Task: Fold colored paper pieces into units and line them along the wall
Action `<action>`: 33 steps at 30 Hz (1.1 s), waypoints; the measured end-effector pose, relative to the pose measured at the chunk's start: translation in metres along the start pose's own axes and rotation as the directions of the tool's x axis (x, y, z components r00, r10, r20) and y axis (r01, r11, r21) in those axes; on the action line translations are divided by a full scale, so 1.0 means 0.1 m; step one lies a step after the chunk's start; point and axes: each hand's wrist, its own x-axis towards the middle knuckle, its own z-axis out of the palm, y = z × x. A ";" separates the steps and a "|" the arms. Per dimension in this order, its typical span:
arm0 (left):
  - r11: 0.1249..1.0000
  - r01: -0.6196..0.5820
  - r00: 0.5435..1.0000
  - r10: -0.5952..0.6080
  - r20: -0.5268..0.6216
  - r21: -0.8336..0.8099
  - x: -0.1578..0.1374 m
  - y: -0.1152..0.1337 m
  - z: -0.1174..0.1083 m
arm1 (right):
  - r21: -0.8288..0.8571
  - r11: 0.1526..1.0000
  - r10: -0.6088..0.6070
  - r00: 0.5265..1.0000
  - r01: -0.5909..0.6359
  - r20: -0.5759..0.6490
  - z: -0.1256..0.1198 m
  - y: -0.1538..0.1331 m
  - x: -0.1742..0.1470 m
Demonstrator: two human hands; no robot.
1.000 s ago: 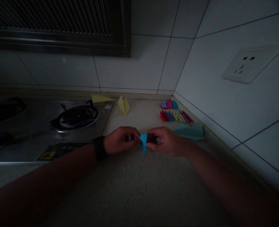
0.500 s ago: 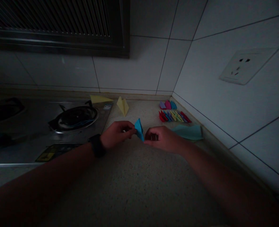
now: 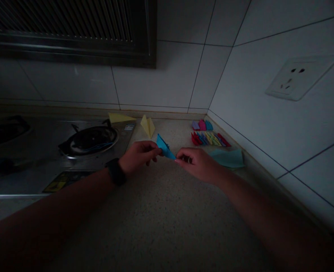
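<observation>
A small piece of folded blue paper (image 3: 165, 147) is held above the counter, between my two hands. My left hand (image 3: 143, 151), with a dark band on its wrist, pinches the paper's left edge. The thumb and fingertips of my right hand (image 3: 194, 160) close on its lower right tip. The paper slants down from upper left to lower right. Just beyond my left hand stands a folded yellow paper plane (image 3: 148, 126). Sheets of pale green paper (image 3: 229, 158) lie on the counter behind my right hand, which partly hides them.
A row of small folded papers (image 3: 210, 139) in several colours lies by the right wall, with purple, pink and blue folded pieces (image 3: 202, 125) behind it. Another yellow folded paper (image 3: 121, 118) rests by the gas stove (image 3: 89, 139). A wall socket (image 3: 301, 77) is at right.
The blue paper has turned from nearly upright to a slant, its top moving left. My right fingers have risen slightly and now grip its lower tip. The view has shifted a little.
</observation>
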 end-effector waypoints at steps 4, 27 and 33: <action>1.000 0.001 1.000 -0.001 0.013 0.010 0.01 -0.03 -0.02 | 0.056 0.998 0.027 1.000 -0.027 0.000 0.00 0.00 0.00; 0.949 0.053 0.941 -0.151 0.302 0.309 0.00 -0.03 -0.01 | 0.841 0.509 0.221 0.972 -0.182 0.077 -0.18 0.07 0.02; 0.904 0.005 0.926 -0.165 0.339 0.427 -0.02 -0.03 -0.01 | -0.135 0.982 0.090 0.952 -0.134 -0.292 -0.15 0.27 0.07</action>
